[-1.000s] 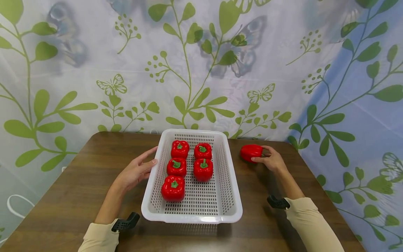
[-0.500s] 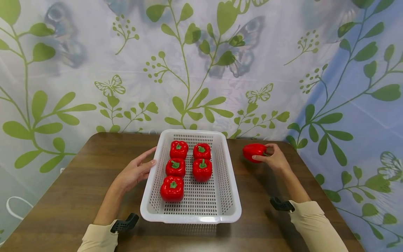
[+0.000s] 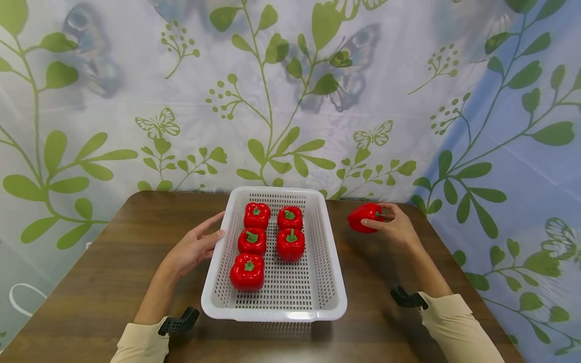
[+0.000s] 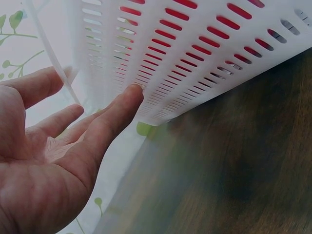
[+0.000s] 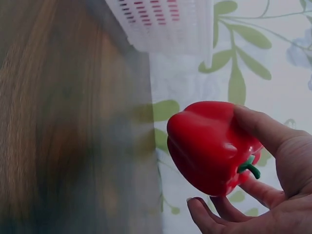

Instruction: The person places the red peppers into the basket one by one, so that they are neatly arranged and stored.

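My right hand (image 3: 399,229) holds a glossy red bell pepper (image 3: 363,218) right of the basket. In the right wrist view, the thumb presses one side of this pepper (image 5: 209,146) and the fingers lie beneath, its green stem towards the palm. A white perforated plastic basket (image 3: 317,315) stands mid-table with several red bell peppers in it, mostly stem up: three in a left column, the front one (image 3: 247,273) nearest me, and two on the right, among them a pepper (image 3: 290,246). Extended fingers of my left hand (image 3: 192,250) touch the basket's left side; in the left wrist view the thumb reaches its slotted wall (image 4: 195,44).
The brown wooden table (image 3: 113,282) carries the basket. A curtain (image 3: 181,91) with green leaves and butterflies hangs close behind the table's back edge and along the right. A white cord (image 3: 20,297) loops beyond the left edge.
My right hand has lifted slightly and turned the bell pepper, so its stem shows more. My left hand stays at the basket. The head view has shifted slightly.
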The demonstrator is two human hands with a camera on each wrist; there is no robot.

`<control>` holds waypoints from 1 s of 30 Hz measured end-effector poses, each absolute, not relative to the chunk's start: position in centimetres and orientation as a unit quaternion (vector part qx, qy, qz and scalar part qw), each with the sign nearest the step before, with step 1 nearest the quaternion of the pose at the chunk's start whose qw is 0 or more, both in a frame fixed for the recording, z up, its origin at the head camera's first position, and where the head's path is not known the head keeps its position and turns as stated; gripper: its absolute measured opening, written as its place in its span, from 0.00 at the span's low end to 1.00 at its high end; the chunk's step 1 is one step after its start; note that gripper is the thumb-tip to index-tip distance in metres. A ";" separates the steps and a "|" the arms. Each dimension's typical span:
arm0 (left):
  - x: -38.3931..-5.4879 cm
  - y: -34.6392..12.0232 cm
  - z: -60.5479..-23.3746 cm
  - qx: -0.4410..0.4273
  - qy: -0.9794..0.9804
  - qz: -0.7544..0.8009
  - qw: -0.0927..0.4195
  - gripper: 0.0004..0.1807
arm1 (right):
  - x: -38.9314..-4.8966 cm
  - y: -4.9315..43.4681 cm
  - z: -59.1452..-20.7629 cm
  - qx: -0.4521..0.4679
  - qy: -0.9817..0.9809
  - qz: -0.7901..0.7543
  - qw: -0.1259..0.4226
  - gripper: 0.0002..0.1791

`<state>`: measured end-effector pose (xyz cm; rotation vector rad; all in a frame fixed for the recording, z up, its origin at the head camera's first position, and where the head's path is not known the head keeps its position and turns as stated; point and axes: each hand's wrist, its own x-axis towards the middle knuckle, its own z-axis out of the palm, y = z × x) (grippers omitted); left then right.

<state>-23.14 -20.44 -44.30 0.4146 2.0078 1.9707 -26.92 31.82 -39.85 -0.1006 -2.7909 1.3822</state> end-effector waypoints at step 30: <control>-23.2 -20.5 -44.5 0.145 0.698 0.686 0.146 0.36 | -24.1 27.4 -35.4 0.022 -0.912 0.407 0.047 0.45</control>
